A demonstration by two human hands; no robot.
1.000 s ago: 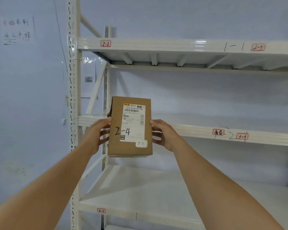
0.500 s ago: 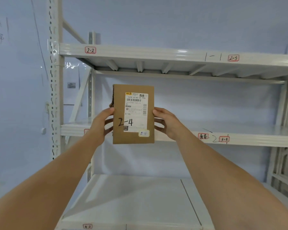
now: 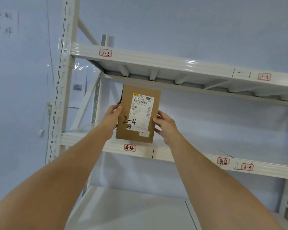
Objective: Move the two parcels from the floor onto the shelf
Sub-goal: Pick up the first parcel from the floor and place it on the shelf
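A brown cardboard parcel (image 3: 136, 135) with a white shipping label and "2-4" handwritten on it is held upright in front of the white metal shelf unit. My left hand (image 3: 112, 117) grips its left edge and my right hand (image 3: 165, 126) grips its right edge. The parcel's lower edge is just above the front beam of the middle shelf (image 3: 189, 156), left of centre, below the upper shelf (image 3: 156, 61). No second parcel is in view.
The shelf's left upright post (image 3: 63, 80) stands close to the left of the parcel, with a diagonal brace behind. Red-bordered labels mark the beams. A lower shelf board (image 3: 140, 209) spreads out below my arms. A pale wall lies behind.
The parcel has risen from below the middle shelf's beam to above it and moved closer to the rack. My view has tilted upward.
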